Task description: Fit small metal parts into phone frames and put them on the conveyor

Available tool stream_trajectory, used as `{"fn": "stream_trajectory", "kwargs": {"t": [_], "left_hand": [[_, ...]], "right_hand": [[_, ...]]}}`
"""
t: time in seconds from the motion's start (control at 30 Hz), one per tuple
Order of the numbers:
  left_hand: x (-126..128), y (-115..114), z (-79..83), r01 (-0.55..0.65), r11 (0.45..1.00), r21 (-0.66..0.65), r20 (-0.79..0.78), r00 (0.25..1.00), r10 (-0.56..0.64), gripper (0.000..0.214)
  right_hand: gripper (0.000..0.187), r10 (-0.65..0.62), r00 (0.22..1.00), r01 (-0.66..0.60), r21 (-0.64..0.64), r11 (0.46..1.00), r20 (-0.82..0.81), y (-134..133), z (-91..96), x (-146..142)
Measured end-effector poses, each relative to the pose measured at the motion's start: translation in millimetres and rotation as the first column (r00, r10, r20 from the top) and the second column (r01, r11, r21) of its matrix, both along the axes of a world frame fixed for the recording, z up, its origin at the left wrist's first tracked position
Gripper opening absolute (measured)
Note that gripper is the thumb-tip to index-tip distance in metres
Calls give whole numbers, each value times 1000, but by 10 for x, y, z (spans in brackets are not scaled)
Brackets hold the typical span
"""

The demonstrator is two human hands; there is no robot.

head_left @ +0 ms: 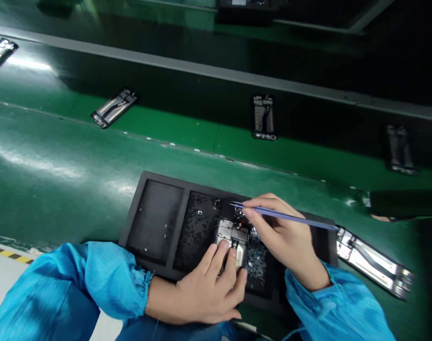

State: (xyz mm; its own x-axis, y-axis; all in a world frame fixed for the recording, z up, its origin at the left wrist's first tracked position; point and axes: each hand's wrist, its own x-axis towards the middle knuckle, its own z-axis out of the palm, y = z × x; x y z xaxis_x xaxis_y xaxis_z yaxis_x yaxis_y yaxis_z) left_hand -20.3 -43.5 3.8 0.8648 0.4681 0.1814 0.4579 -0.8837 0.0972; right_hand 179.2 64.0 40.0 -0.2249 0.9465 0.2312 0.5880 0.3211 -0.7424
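Observation:
A black compartment tray (pixel 159 222) lies in front of me on the green work surface. My left hand (pixel 208 284) rests over a phone frame (pixel 233 237) lying on the tray, with its fingers pressed down on the frame's lower end. My right hand (pixel 286 237) is closed in a pinch on blue tweezers (pixel 290 218); their tips point left, just above the frame's top edge. Many tiny parts (pixel 201 222) lie scattered in the tray's middle compartment. Both arms wear blue sleeves.
A green conveyor belt (pixel 187 128) runs behind the tray and carries several phone frames (pixel 113 108) (pixel 263 117) (pixel 399 149). Another phone frame (pixel 374 261) lies right of the tray. A yellow-black stripe (pixel 10 253) marks the near left edge.

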Motion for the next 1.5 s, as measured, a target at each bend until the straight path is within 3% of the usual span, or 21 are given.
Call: {"fn": "stream_trajectory", "kwargs": {"t": [0.13,0.37,0.63,1.1,1.5], "left_hand": [[3,-8,-11,-3,1000,9,4,1000,3,80],[-12,-13,-3,-1,1000,11,0,1000,1,80],[-9,-6,0,4,1000,20,-8,1000,-4,76],[-21,13,9,12,1000,18,3,1000,-12,72],[-19,-1,-17,-17,999,44,22,1000,16,73]], "right_hand": [[22,110,992,-118,-133,984,-69,25,-161,-145],[13,-45,998,39,-130,991,-43,24,-362,-220],[17,-32,998,27,-124,992,-45,20,-339,-248],[5,148,974,-157,-36,987,-169,48,-270,-255],[10,166,972,-170,-15,985,-169,31,-254,-243]]}}
